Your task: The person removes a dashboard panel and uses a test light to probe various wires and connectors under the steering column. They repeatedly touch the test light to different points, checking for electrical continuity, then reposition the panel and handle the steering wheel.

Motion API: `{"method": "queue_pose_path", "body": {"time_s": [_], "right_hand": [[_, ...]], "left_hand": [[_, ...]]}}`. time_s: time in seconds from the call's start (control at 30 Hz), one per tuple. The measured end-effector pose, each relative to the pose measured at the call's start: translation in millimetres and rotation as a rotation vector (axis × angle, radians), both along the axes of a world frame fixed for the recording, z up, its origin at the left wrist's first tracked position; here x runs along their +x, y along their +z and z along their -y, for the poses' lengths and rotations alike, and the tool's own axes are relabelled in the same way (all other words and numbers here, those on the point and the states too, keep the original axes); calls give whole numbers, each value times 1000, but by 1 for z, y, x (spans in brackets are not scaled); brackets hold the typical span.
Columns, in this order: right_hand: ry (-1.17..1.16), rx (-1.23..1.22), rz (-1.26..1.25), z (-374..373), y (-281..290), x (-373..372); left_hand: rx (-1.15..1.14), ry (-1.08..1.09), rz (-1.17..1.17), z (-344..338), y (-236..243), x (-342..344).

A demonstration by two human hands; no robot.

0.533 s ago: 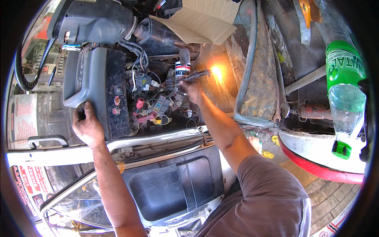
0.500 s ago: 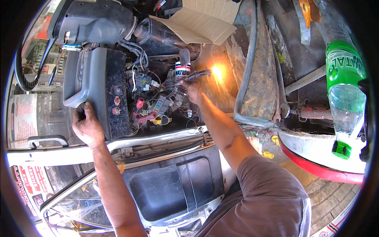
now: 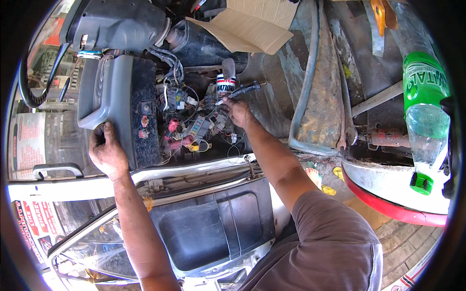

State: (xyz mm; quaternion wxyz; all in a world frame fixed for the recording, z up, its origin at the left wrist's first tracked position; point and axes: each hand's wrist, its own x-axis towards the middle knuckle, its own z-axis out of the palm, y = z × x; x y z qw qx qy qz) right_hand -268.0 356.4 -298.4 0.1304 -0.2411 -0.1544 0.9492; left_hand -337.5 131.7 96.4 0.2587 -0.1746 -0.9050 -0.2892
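Observation:
My left hand (image 3: pixel 109 154) holds the lower edge of a grey dashboard panel (image 3: pixel 108 99), the thumb on its face and the fingers curled under. My right hand (image 3: pixel 238 114) is closed in a pinch among tangled wires and connectors (image 3: pixel 196 128). What lies between those fingertips is too small to make out. Just above them, a black rod-shaped lamp holder (image 3: pixel 246 90) points right, its end unlit. Behind the hand stands a white, red and blue cylindrical can (image 3: pixel 225 83). A red connector (image 3: pixel 173 124) and a small fuse block (image 3: pixel 197 127) lie left of it.
A black steering column cover (image 3: pixel 116 24) is at the upper left. Folded cardboard (image 3: pixel 255 24) lies at the top. The open vehicle door (image 3: pixel 204 228) is below, between my arms. A clear bottle with a green label (image 3: pixel 427 82) stands at the right.
The bright orange light at the lamp holder's end has gone out. My right hand has barely shifted, and the left keeps its hold on the panel.

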Motion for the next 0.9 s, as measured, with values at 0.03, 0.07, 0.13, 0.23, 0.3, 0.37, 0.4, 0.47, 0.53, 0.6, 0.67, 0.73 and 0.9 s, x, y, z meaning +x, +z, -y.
{"method": "queue_pose_path", "body": {"time_s": [0.03,0.07,0.13,0.23,0.3,0.37,0.4,0.47,0.53,0.6,0.67,0.73,0.9], "right_hand": [[2,5,26,0,1,-1],[-1,12,49,0,2,-1],[8,22,48,0,2,-3],[-17,65,52,0,0,-6],[-25,54,37,0,-4,-7],[-22,-13,40,0,-9,-7],[-40,47,0,1,-10,-9],[-76,137,49,3,-10,-11],[-87,186,40,4,-9,-12],[-82,167,53,5,-6,-11],[-70,89,33,4,-5,-7],[-22,83,64,0,-7,-5],[42,221,182,-2,-19,-8]], "left_hand": [[-16,12,-5,0,0,0],[-3,2,-1,0,0,0],[-24,21,-16,0,-1,0],[-39,38,-16,0,0,0],[-18,19,-7,-1,1,1],[-20,19,-8,-1,1,2],[-23,22,-8,-1,1,2],[-22,22,0,-1,1,2],[-40,35,-4,0,1,1],[-2,8,-1,0,0,1],[8,6,11,1,0,1],[5,27,46,1,0,0],[-7,8,19,1,1,1]]}}
